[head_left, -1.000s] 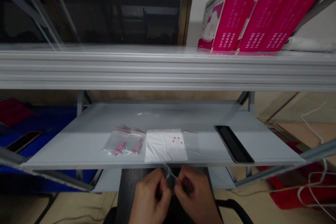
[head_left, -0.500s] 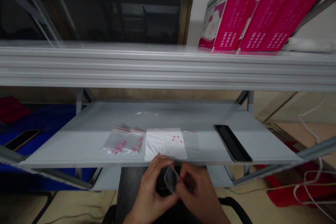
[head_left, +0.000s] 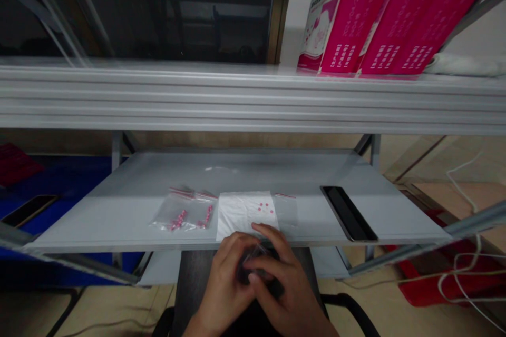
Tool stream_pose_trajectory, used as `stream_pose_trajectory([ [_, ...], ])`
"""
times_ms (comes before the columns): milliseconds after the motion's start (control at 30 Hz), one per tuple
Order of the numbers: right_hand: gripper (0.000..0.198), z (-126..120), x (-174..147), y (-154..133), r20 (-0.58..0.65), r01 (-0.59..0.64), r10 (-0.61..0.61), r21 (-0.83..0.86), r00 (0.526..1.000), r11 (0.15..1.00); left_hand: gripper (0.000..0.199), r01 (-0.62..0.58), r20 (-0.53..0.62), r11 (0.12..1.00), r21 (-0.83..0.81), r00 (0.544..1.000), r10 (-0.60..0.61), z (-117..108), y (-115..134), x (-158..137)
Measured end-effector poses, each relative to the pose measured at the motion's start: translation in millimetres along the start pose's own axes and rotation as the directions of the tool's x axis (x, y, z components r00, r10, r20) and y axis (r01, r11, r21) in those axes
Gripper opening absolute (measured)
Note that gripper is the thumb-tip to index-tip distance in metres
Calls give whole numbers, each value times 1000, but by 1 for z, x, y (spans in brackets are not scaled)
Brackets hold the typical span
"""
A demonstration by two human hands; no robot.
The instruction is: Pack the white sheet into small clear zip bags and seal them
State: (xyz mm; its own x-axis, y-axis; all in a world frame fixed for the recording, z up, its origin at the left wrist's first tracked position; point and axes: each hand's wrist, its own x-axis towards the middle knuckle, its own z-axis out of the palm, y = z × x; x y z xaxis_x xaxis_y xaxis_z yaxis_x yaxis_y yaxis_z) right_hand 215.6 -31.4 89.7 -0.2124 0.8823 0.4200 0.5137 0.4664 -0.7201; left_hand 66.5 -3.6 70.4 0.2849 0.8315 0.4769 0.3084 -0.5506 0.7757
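Observation:
A small clear plastic zip bag (head_left: 261, 248), mostly covered by fingers, is held just in front of the shelf edge. My left hand (head_left: 229, 279) is curled around its left side. On the right, the thumb and fingers of my right hand (head_left: 282, 279) close in over the bag, with the index finger lifted toward the shelf. Whether anything lies between those fingertips is hidden. Beyond my hands, several pink tablets (head_left: 266, 205) rest on a white paper sheet (head_left: 233, 216). Two zip bags (head_left: 174, 210) with pink tablets lie to the left, and another clear zip bag (head_left: 288, 210) lies at the paper's right.
A dark phone (head_left: 348, 213) lies on the right of the grey shelf (head_left: 158, 168). Pink boxes (head_left: 356, 26) stand on the upper shelf. Another phone (head_left: 29, 210) is on a blue surface at left. White cables (head_left: 454, 274) hang at the lower right.
My right hand has shifted left and over the bag, its fingers reaching across the opening and hiding most of it. The view has moved slightly.

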Motion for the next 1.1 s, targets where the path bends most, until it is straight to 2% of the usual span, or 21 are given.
stream_pose_trajectory([
  [67,23,-1,-1,2,50,-52,48,85,998,995,35,72,40,996,-60,997,-70,-1,1,0],
  [133,25,-6,-1,5,66,-52,43,155,997,986,35,171,81,975,-144,984,-160,-4,3,2],
  [233,20,-17,-1,10,111,-23,4,174,994,984,34,318,198,889,-331,944,-264,-9,1,4],
  [300,14,-23,-1,12,153,-20,-3,151,988,988,36,393,296,795,-462,914,-279,-10,-2,3],
  [367,16,-24,-1,13,170,-20,-4,142,986,990,39,427,345,715,-553,899,-270,-8,-7,2],
  [467,17,-19,-1,14,118,-39,15,203,993,978,40,414,322,697,-586,908,-268,-8,-12,3],
  [533,18,-14,1,21,-24,-83,96,312,995,946,34,376,285,762,-527,923,-259,-13,-12,10],
  [567,20,-11,4,27,-126,-111,172,390,977,914,30,344,253,814,-467,935,-250,-16,-13,16],
  [600,22,-8,8,34,-229,-132,266,472,936,872,27,303,218,873,-381,947,-234,-20,-13,24],
  [667,28,0,22,53,-372,-152,443,601,816,785,26,198,143,971,-132,973,-179,-27,-15,44],
  [700,31,4,31,64,-407,-156,488,622,772,767,27,142,159,990,20,977,-143,-30,-17,55],
  [733,35,9,40,74,-434,-164,497,607,751,778,30,83,213,980,180,970,-121,-31,-21,67],
  [900,37,32,81,111,-523,-195,436,453,732,870,39,-22,368,923,385,920,-131,-24,-50,113],
  [1000,36,41,90,117,-550,-217,376,333,746,918,43,-73,414,860,506,895,-167,-17,-63,123],
  [1100,38,44,90,116,-539,-229,325,239,777,944,44,-107,419,790,604,886,-201,-14,-66,125],
])
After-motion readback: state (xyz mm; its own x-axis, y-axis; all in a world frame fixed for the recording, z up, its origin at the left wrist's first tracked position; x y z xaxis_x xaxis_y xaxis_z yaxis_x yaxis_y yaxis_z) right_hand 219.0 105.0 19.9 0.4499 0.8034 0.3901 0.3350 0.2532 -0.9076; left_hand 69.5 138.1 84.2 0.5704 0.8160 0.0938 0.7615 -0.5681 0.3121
